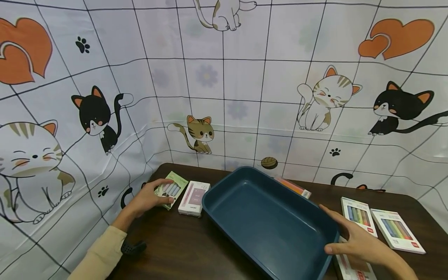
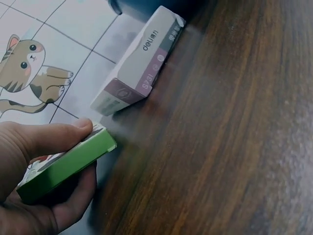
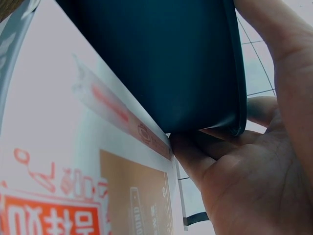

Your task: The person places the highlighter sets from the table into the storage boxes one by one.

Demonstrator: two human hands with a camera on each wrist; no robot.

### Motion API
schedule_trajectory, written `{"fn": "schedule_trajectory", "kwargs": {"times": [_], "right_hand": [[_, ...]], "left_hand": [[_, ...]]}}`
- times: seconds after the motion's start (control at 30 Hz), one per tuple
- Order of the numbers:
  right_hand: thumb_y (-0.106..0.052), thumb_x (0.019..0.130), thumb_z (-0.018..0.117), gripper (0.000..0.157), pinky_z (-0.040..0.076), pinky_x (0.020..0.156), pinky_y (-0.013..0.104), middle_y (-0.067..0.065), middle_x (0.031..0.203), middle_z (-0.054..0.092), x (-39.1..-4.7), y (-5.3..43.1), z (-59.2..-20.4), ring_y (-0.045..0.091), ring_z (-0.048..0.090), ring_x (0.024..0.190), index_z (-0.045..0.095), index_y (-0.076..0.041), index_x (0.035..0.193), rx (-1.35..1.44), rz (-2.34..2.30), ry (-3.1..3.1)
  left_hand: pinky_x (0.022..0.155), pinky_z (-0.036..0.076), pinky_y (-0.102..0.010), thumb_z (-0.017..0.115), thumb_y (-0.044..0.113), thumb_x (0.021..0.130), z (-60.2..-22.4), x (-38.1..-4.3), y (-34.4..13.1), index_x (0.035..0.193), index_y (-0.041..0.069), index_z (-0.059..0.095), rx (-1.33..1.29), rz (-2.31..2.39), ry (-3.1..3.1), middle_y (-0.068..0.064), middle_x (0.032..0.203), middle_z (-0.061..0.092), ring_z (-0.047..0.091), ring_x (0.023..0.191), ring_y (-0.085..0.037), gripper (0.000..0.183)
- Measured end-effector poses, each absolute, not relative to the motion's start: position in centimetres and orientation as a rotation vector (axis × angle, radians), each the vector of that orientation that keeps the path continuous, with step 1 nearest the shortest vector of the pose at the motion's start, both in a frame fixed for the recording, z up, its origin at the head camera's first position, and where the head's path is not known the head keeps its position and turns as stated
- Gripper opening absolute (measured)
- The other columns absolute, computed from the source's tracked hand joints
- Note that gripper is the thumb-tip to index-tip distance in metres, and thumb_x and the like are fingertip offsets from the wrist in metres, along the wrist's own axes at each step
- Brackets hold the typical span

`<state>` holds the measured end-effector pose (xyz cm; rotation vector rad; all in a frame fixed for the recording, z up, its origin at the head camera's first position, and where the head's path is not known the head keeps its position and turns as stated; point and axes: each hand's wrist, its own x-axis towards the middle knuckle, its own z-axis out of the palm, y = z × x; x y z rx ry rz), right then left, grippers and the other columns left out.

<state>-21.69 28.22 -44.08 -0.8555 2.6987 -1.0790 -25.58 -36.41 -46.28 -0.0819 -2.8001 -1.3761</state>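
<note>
My left hand [image 1: 148, 199] pinches a small green box [image 1: 180, 181] with a picture of pale sticks on its front, at the table's far left. In the left wrist view, thumb and fingers lie on opposite faces of this green box [image 2: 68, 166]. Just right of it is a white and mauve box [image 1: 195, 197] marked "deli" in the left wrist view. A deep blue rectangular tray [image 1: 273, 225] stands at the centre, its inside bare. My right hand [image 1: 365, 243] grips the tray's right end, thumb at the rim and fingers around the outside.
Two white boxes picturing coloured sticks, the nearer-left one [image 1: 358, 214] and the outer one [image 1: 399, 230], lie at the right. A white box with a brown panel [image 3: 73, 137] is under my right hand. An orange-red pack [image 1: 294, 187] shows behind the tray. Cat-print cloth [image 1: 241, 85] surrounds the table.
</note>
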Motion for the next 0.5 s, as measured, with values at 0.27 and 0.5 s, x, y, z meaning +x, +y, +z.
{"fn": "schedule_trajectory", "kwargs": {"times": [0.27,0.5], "right_hand": [[-0.022,0.089,0.079,0.094,0.041,0.089,0.072,0.024,0.158,0.033,-21.5,28.5,-44.0,0.056,0.035,0.134,0.022,-0.025,0.164,-0.858,-1.081,2.678],[-0.023,0.087,0.081,0.096,0.042,0.091,0.07,0.018,0.158,0.036,-21.6,28.3,-44.0,0.05,0.037,0.134,0.023,-0.029,0.164,-0.869,-1.056,2.711]], "left_hand": [[0.086,0.048,-0.044,0.088,0.019,0.083,-45.7,-25.7,-36.3,0.149,0.01,0.051,-0.078,-1.508,-2.7,-0.026,0.154,0.032,0.044,0.117,-0.039,0.076],[0.076,0.054,-0.037,0.086,0.014,0.084,-44.9,-25.3,-36.3,0.151,0.009,0.048,-0.041,-1.613,-2.638,-0.027,0.149,0.034,0.053,0.103,-0.035,0.077]]}}
